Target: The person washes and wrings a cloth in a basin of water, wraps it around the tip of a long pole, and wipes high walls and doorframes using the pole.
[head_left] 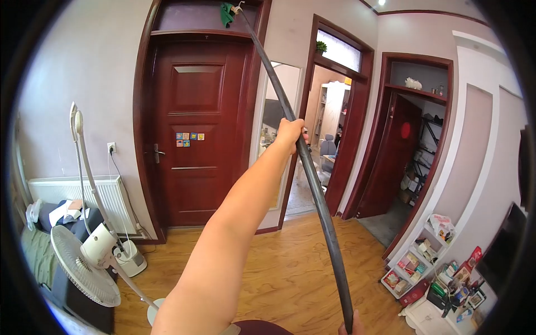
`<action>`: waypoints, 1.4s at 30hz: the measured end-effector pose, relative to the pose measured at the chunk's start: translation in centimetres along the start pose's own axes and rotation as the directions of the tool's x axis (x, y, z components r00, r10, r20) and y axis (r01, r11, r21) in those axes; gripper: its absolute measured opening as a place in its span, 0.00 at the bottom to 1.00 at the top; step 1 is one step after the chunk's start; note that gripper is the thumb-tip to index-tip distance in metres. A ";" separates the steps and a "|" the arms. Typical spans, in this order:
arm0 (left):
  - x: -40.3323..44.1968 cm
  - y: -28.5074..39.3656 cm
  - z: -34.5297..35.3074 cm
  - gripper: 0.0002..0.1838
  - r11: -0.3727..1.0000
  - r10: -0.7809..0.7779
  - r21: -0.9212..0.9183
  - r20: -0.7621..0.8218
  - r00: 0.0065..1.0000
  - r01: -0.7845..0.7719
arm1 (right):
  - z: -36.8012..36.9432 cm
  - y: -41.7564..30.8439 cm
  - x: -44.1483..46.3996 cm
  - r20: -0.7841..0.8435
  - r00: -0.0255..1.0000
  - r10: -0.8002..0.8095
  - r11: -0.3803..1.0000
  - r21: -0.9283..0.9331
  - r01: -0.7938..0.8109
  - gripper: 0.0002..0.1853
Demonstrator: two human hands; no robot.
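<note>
A long dark pole slants up from the bottom of the view to the panel above the red door. My left hand is stretched forward, its fingers wrapped round the pole near mid-length. At the bottom edge my right hand is closed on the pole's lower end, partly cut off by the frame. A green cloth hangs at the far tip, bunched with something pale. It is close to the panel over the door; I cannot tell whether it touches.
The red door is closed. A white fan and a garment steamer stand at left by a radiator. A mirror is beside the pole. Two doorways stand open; at right are a shelf rack and a cluttered white table.
</note>
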State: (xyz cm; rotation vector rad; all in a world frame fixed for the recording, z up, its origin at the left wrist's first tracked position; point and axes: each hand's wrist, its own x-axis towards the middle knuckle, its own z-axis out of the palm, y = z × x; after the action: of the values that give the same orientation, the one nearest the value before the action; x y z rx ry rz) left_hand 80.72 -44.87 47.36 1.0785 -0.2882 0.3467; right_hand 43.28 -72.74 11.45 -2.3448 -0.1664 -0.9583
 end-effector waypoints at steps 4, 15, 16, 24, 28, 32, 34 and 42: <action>-0.3 -0.5 2.5 0.04 0.997 -0.050 -0.053 0.063 0.997 0.053 | -1.3 -0.3 -0.7 -0.013 0.989 0.147 0.987 -0.058 -0.148 0.28; -6.1 -6.1 5.4 0.13 0.999 -0.024 -0.026 0.052 0.998 0.025 | -0.2 3.0 -6.0 0.161 0.890 0.426 0.904 -0.068 -0.421 0.22; -6.3 -6.5 5.3 0.13 0.999 -0.022 -0.024 0.049 0.999 0.024 | -0.2 2.6 -5.6 0.213 0.871 0.442 0.895 -0.030 -0.446 0.22; -8.7 -9.7 3.7 0.12 0.999 -0.045 0.009 0.071 0.996 0.045 | 5.3 8.8 -10.4 0.248 0.874 0.417 0.901 0.012 -0.433 0.18; -9.4 -10.4 2.8 0.14 0.997 -0.069 0.037 0.065 0.995 0.067 | 7.7 8.5 -11.4 0.327 0.844 0.425 0.880 0.068 -0.469 0.19; -9.9 -10.2 2.5 0.14 0.994 -0.067 -0.070 0.158 0.985 0.079 | 9.4 7.2 -11.1 0.457 0.729 0.509 0.733 0.214 -0.646 0.19; -9.7 -9.8 2.4 0.12 0.963 -0.083 -0.220 0.296 0.952 0.153 | 9.6 6.5 -10.3 0.534 0.658 0.530 0.587 0.329 -0.740 0.18; -4.4 -6.5 0.4 0.13 0.893 -0.056 -0.354 0.524 0.850 0.277 | 9.5 3.5 -5.3 0.784 0.514 0.348 0.523 0.292 -0.801 0.20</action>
State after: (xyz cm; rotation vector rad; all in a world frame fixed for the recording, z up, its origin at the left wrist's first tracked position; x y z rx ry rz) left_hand 79.38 -48.61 40.60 0.7408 -0.6978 -0.1706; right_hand 46.21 -69.61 0.81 -1.7222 0.0999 0.3127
